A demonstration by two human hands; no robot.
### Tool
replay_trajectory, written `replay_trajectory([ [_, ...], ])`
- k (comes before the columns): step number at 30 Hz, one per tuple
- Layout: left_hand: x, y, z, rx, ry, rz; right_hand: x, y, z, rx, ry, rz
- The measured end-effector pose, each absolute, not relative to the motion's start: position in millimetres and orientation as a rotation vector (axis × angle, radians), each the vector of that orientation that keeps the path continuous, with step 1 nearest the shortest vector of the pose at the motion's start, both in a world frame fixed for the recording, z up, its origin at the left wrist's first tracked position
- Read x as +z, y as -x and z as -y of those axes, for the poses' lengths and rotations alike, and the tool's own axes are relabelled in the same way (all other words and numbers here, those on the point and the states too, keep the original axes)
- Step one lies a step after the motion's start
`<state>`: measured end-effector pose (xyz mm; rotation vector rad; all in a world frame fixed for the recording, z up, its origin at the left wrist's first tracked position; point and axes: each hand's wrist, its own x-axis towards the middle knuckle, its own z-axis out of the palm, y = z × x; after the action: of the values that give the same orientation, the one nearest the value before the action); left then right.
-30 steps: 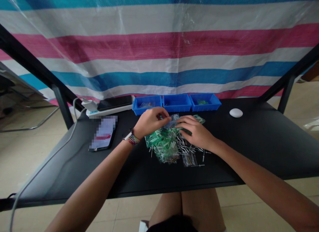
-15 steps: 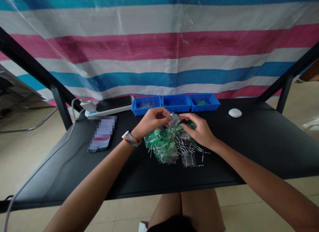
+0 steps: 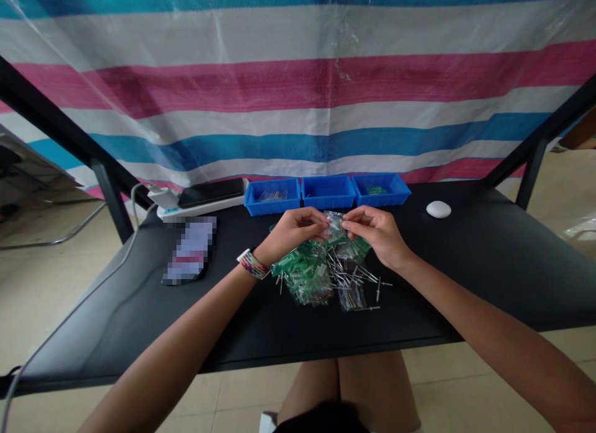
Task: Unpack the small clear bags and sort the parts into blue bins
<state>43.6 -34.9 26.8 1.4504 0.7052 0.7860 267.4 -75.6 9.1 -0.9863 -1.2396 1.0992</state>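
Note:
Both hands meet above a pile of small clear bags with green parts (image 3: pixel 305 275) and loose metal pins (image 3: pixel 356 276) on a black table (image 3: pixel 465 278). My left hand (image 3: pixel 293 231) and my right hand (image 3: pixel 375 231) each pinch one side of a small clear plastic bag (image 3: pixel 334 221) held between them, just above the pile. A striped band is on my left wrist. Three blue bins (image 3: pixel 328 192) stand in a row just behind the hands; the left and right ones hold a few small parts.
A phone with a blurred screen (image 3: pixel 190 252) lies at the left. Behind it a second dark phone (image 3: pixel 212 192) rests on a white power strip (image 3: pixel 164 205) with a cable running off the left edge. A white round object (image 3: pixel 439 209) sits at the right. A striped tarp hangs behind.
My right hand lifted off the pile and came up to meet the left; both now pinch the small clear bag, raised slightly above the pile.

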Motion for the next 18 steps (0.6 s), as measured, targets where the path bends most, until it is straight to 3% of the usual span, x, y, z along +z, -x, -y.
replay_trajectory([
  [9,34,-45,39,0.699,-1.433,-0.814,11,-270,80,0.89,0.998,1.424],
  [14,34,-45,38,0.58,-1.267,-0.757,18,-266,89,0.567,0.913,1.634],
  [18,33,-45,38,0.698,-1.212,-0.7,23,-263,93,0.382,0.904,1.754],
])
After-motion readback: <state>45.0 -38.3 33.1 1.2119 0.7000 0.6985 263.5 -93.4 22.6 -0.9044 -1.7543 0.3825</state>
